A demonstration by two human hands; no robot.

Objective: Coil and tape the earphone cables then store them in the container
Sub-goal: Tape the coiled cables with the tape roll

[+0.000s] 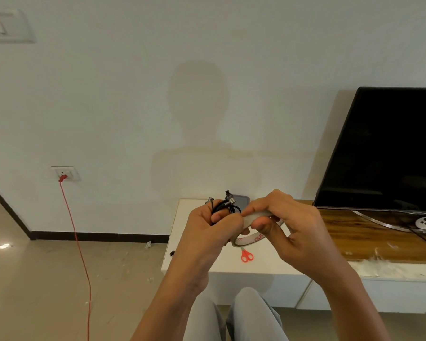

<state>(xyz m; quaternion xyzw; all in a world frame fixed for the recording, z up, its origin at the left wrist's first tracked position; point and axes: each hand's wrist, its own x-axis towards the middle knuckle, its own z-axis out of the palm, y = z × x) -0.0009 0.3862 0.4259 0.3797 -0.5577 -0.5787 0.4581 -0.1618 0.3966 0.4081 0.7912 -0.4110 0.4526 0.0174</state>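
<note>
The right hand [290, 227] pinches the tape roll [253, 239], which looks light and stiff and is best held by its rim. Right beside it, the left hand [207, 232] squeezes the coiled earphone cable [225, 207]. The cable is probably thin, soft and springy, so hold all loops together in the middle.

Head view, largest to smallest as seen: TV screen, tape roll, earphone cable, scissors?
1. Flat black TV screen.
2. Whitish translucent tape roll.
3. Coiled black earphone cable; both partly covered, so unsure.
4. Red-handled scissors, farther away and partly hidden.
</note>
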